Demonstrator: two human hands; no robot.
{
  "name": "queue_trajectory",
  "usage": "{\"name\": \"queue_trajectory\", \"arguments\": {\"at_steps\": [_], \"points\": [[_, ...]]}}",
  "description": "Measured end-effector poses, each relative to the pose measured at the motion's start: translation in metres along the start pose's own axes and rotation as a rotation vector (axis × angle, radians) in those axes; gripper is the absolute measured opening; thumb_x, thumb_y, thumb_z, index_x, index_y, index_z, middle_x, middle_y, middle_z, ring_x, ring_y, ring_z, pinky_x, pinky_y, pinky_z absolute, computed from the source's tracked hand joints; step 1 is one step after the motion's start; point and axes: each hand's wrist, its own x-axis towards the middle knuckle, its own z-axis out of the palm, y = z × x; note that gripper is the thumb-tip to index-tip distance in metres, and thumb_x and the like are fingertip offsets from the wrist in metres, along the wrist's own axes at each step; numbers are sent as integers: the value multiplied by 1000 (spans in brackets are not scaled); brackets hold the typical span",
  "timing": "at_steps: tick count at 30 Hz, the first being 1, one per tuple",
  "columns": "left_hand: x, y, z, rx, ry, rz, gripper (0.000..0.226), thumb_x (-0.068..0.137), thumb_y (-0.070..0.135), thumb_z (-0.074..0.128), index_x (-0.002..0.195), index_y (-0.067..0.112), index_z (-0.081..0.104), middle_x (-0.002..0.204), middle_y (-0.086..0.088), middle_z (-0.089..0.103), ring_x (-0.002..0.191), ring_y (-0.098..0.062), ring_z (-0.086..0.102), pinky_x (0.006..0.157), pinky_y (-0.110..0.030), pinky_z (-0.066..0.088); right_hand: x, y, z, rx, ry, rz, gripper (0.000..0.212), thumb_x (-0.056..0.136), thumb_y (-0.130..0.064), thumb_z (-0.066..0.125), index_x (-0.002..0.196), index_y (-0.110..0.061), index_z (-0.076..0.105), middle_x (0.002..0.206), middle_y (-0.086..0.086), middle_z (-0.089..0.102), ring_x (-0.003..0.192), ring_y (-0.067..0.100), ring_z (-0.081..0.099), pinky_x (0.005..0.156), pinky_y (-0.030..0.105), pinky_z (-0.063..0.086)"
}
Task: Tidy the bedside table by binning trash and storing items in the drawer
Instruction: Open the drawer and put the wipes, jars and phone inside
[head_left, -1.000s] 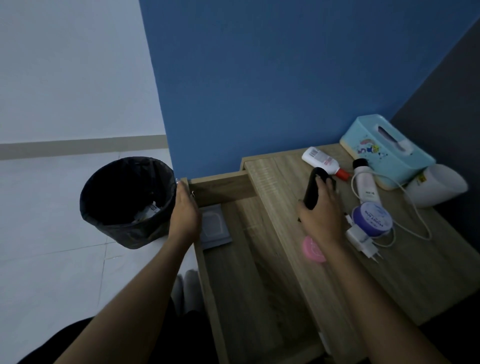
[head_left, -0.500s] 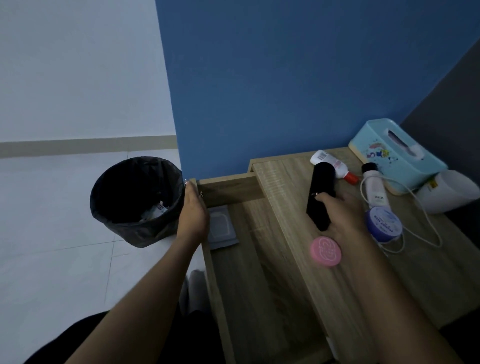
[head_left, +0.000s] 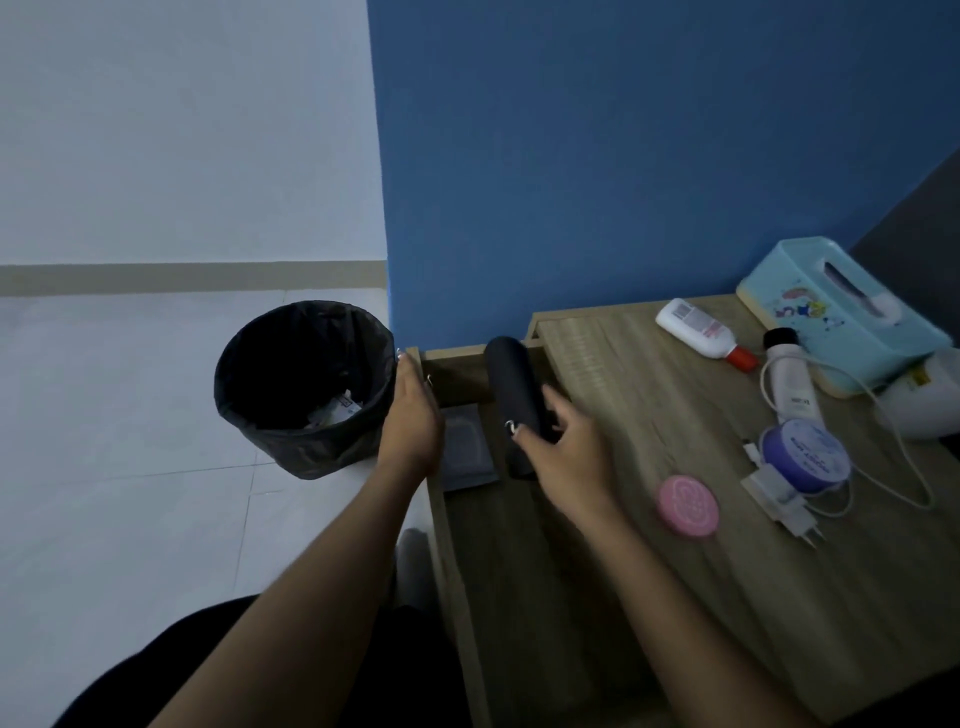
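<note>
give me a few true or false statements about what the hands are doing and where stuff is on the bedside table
1. The right hand holds a black case over the open drawer. True.
2. The left hand is inside the bin. False: it rests on the drawer's front edge beside the bin.
3. The pink round compact lies on the tabletop. True.
4. The bin is empty. False: some trash lies at its bottom.
5. The tissue box is in the drawer. False: it sits at the table's back corner.
</note>
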Motion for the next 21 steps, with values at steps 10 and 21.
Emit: {"name": "queue_trajectory", "arguments": {"at_steps": [10,21], "points": [[2,-7,1,-18,1,-7,55,102,14,22,153,12,1,161,-8,10,146,-24,22,113,-34,24,26,66,63,-507,2,81,65,91,-23,60,148,-23,28,137,10,54,131,34,43,102,46,46],[1,-7,-1,-40,9,-2,56,101,10,23,152,10,0,162,-8,8,146,-24,23,113,-34,26,43,93,92,-640,19,42,63,94,-12,53,149,-26,26,147,16,40,133,36,39,108,50,36]]}}
